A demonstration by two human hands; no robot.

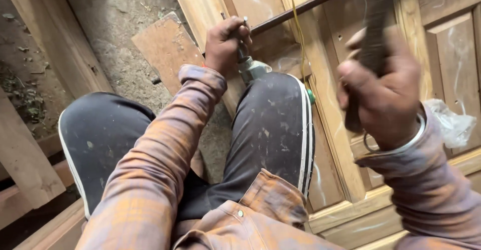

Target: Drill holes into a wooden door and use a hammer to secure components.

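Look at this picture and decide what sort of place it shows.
Probably a carpentry workshop: a panelled wooden door lies flat on a dirt floor, planks lie around, and the left hand grips a tool.

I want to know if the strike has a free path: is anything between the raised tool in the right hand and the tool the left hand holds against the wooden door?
Nothing visible does. The right hand holds a dark, blurred tool aloft; open air separates it from the slim metal tool in the left hand. A dark rod lies behind.
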